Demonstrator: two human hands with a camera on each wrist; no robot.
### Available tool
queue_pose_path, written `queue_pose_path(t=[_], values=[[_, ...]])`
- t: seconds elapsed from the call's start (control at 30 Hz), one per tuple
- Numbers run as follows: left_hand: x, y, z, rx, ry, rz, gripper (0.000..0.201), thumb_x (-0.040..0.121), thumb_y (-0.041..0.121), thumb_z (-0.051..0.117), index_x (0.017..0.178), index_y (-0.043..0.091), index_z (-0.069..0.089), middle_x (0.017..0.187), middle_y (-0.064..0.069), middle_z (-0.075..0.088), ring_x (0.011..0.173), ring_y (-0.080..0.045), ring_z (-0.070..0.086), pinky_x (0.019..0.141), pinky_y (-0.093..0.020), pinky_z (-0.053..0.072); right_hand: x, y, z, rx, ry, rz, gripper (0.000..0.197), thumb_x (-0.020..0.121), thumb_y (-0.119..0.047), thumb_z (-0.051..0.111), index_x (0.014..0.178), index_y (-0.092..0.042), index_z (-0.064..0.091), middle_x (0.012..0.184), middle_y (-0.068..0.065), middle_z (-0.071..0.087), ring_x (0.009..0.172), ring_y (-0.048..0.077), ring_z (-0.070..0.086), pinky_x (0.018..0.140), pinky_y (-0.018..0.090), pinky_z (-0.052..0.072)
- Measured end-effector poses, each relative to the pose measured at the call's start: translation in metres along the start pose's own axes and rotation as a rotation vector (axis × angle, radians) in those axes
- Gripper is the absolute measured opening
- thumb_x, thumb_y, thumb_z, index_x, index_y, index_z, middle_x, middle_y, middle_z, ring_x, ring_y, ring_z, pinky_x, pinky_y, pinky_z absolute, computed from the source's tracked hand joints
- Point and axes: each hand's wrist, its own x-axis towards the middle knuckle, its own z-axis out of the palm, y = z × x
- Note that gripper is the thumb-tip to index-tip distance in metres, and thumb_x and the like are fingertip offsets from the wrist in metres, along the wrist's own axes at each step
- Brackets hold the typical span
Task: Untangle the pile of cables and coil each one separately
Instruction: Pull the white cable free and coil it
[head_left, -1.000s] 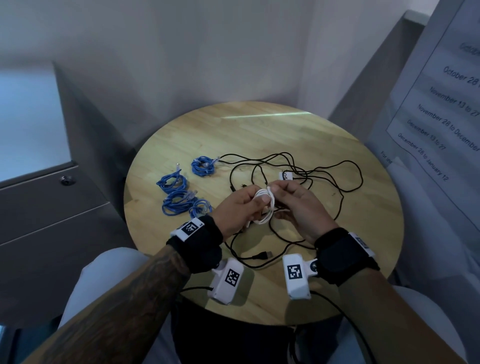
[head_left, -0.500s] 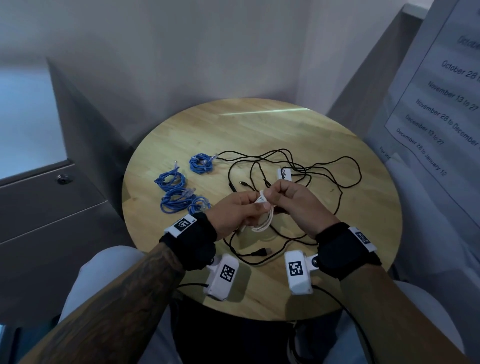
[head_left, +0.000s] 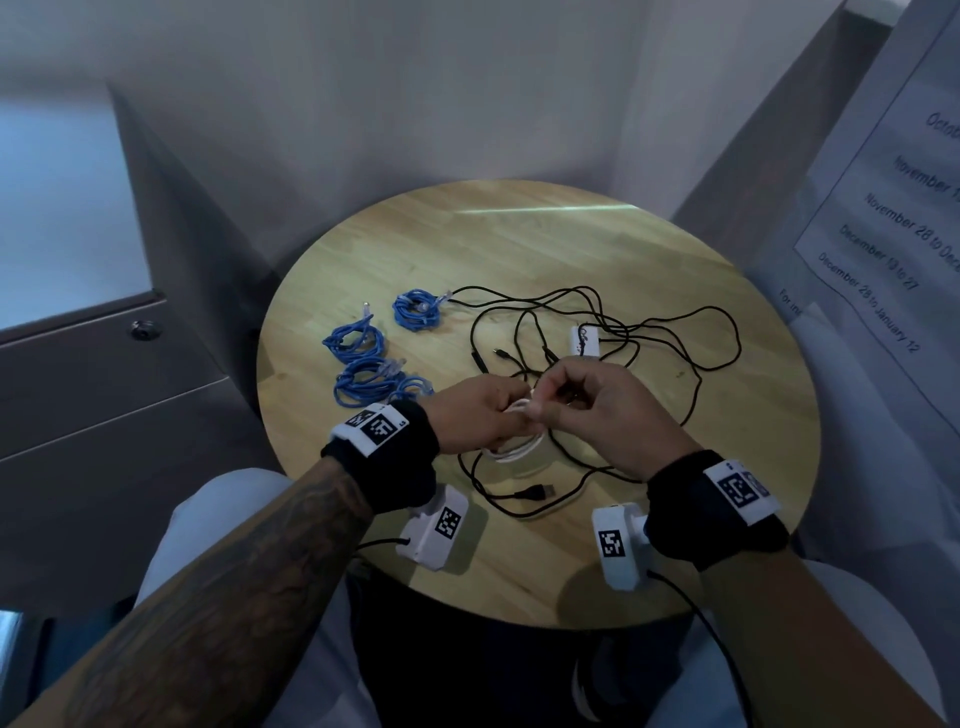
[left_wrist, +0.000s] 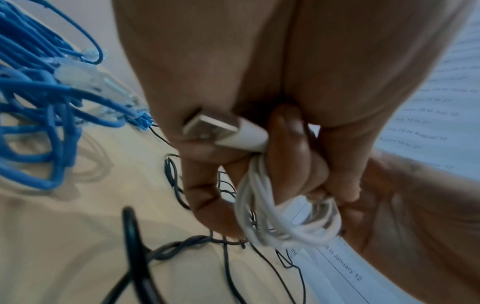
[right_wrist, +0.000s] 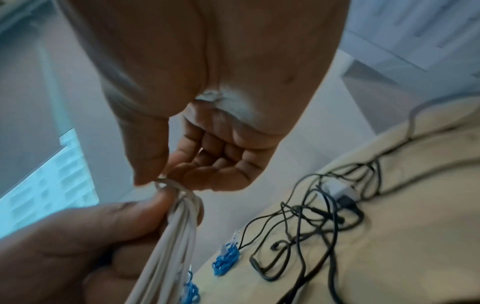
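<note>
A coiled white USB cable (head_left: 511, 451) hangs between both hands over the round wooden table (head_left: 519, 244). My left hand (head_left: 480, 415) grips the white coil (left_wrist: 275, 216), with its USB plug (left_wrist: 210, 127) lying against the palm. My right hand (head_left: 576, 405) pinches a strand of the white cable (right_wrist: 179, 205) at the top of the bundle, thumb against forefinger. A tangle of thin black cables (head_left: 597, 332) spreads over the table behind and under the hands. Several coiled blue cables (head_left: 363, 364) lie at the left.
A small white adapter (head_left: 584, 340) sits within the black tangle, and a black USB plug (head_left: 540, 491) lies near the front. A grey cabinet (head_left: 104, 389) stands at the left. A printed sheet (head_left: 893, 208) hangs at the right. Walls close in behind.
Both hands have stayed together on the white coil, and the right hand's fingers have shifted to pinch a strand at its top. The view has tilted slightly.
</note>
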Motion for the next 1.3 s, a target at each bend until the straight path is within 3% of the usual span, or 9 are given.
queue_pose_path(t=[0.17, 0.37, 0.5, 0.57, 0.77, 0.93, 1.07, 1.2, 1.3], values=[[0.002, 0.006, 0.005, 0.064, 0.069, 0.056, 0.014, 0.097, 0.023, 0.058, 0.084, 0.026, 0.063, 0.062, 0.012, 0.053, 0.057, -0.007, 0.045, 0.058, -0.023, 0.039, 0.004, 0.011, -0.004, 0.069, 0.036, 0.071, 0.006, 0.093, -0.016, 0.07, 0.098, -0.014, 0.073, 0.076, -0.005, 0.071, 0.071, 0.003, 0.061, 0.066, 0.017, 0.047], [0.008, 0.007, 0.015, 0.033, 0.198, 0.01, 0.016, 0.095, 0.035, 0.06, 0.101, 0.021, 0.056, 0.08, 0.007, 0.057, 0.067, -0.004, 0.05, 0.062, -0.022, 0.042, 0.01, 0.015, -0.009, 0.107, 0.27, 0.071, 0.009, 0.097, -0.018, 0.064, 0.087, -0.018, 0.063, 0.08, -0.004, 0.065, 0.075, 0.011, 0.059, 0.078, 0.033, 0.051], [0.008, 0.012, 0.021, -0.435, 0.184, 0.001, 0.034, 0.103, 0.033, 0.046, 0.071, 0.024, 0.053, 0.062, 0.003, 0.032, 0.053, -0.011, 0.028, 0.056, -0.028, 0.022, 0.01, 0.009, -0.003, 0.236, 0.324, 0.078, 0.011, 0.1, -0.013, 0.056, 0.09, -0.012, 0.056, 0.075, 0.002, 0.058, 0.065, 0.01, 0.053, 0.063, 0.019, 0.045], [0.009, 0.009, 0.021, -0.493, 0.222, 0.019, 0.033, 0.104, 0.024, 0.044, 0.072, 0.017, 0.05, 0.061, 0.003, 0.028, 0.054, -0.01, 0.024, 0.056, -0.027, 0.02, 0.008, 0.007, -0.003, 0.264, 0.249, 0.105, 0.009, 0.098, -0.004, 0.055, 0.091, -0.01, 0.056, 0.074, 0.005, 0.059, 0.061, 0.01, 0.054, 0.058, 0.017, 0.043], [0.01, -0.001, 0.014, -0.298, 0.254, 0.029, 0.032, 0.103, 0.024, 0.047, 0.094, -0.006, 0.055, 0.056, 0.008, 0.036, 0.05, -0.009, 0.029, 0.052, -0.021, 0.029, 0.002, 0.014, -0.008, -0.223, 0.131, -0.096, 0.012, 0.09, -0.018, 0.072, 0.098, -0.025, 0.077, 0.089, -0.008, 0.069, 0.082, 0.004, 0.062, 0.074, 0.018, 0.049], [0.011, 0.002, 0.019, -0.355, 0.205, 0.04, 0.022, 0.104, 0.024, 0.044, 0.091, 0.01, 0.056, 0.056, 0.009, 0.035, 0.049, -0.007, 0.029, 0.048, -0.019, 0.029, 0.004, 0.016, -0.015, -0.447, 0.178, -0.226, 0.005, 0.093, -0.025, 0.068, 0.093, -0.024, 0.072, 0.086, -0.013, 0.062, 0.083, 0.006, 0.058, 0.072, 0.034, 0.05], [0.01, 0.002, 0.028, -0.403, 0.172, 0.008, 0.028, 0.104, 0.021, 0.042, 0.11, -0.003, 0.053, 0.06, 0.003, 0.034, 0.048, -0.007, 0.03, 0.047, -0.019, 0.029, 0.005, 0.01, -0.019, -0.592, 0.193, -0.315, 0.006, 0.092, -0.023, 0.064, 0.089, -0.02, 0.068, 0.084, -0.01, 0.059, 0.085, 0.013, 0.053, 0.073, 0.04, 0.048], [0.006, 0.01, 0.027, -0.548, 0.128, 0.021, 0.025, 0.106, 0.02, 0.036, 0.086, 0.01, 0.045, 0.062, 0.004, 0.028, 0.051, -0.006, 0.025, 0.049, -0.018, 0.024, 0.004, 0.012, -0.024, -0.537, 0.265, -0.291, 0.005, 0.093, -0.018, 0.065, 0.089, -0.019, 0.067, 0.085, -0.006, 0.061, 0.087, 0.015, 0.053, 0.076, 0.039, 0.047], [0.003, 0.014, 0.023, -0.721, 0.169, 0.044, 0.031, 0.106, 0.015, 0.034, 0.079, 0.011, 0.048, 0.063, 0.003, 0.03, 0.053, -0.006, 0.025, 0.048, -0.016, 0.024, 0.007, 0.018, -0.023, -0.39, 0.305, -0.24, 0.006, 0.095, -0.016, 0.065, 0.091, -0.02, 0.067, 0.09, -0.005, 0.06, 0.09, 0.013, 0.054, 0.079, 0.027, 0.045]])
